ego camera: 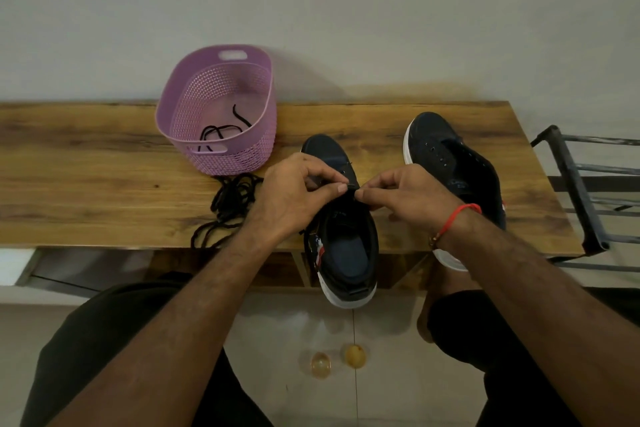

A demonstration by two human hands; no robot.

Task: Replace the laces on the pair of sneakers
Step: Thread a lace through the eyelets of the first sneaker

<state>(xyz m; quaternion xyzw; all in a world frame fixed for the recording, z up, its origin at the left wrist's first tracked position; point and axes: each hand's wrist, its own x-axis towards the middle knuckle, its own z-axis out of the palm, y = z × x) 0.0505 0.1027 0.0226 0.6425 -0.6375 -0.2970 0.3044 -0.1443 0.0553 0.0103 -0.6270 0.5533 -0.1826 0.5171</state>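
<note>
Two dark navy sneakers with white soles sit on a wooden bench (86, 163). The near sneaker (346, 253) lies in front of me, its heel hanging over the bench's front edge. My left hand (294, 191) and my right hand (405, 194) meet over its eyelet area, both pinching a black lace (351, 186) near its tip. The other sneaker (453, 163) lies to the right with bare eyelets, partly hidden by my right forearm. A tangle of black lace (232, 204) trails from under my left hand to the bench edge.
A purple perforated basket (221, 156) stands at the back left of the bench with another black lace (218, 133) inside. A black metal rack (585, 191) stands to the right. Two small round yellowish objects (339, 359) lie on the tiled floor between my knees.
</note>
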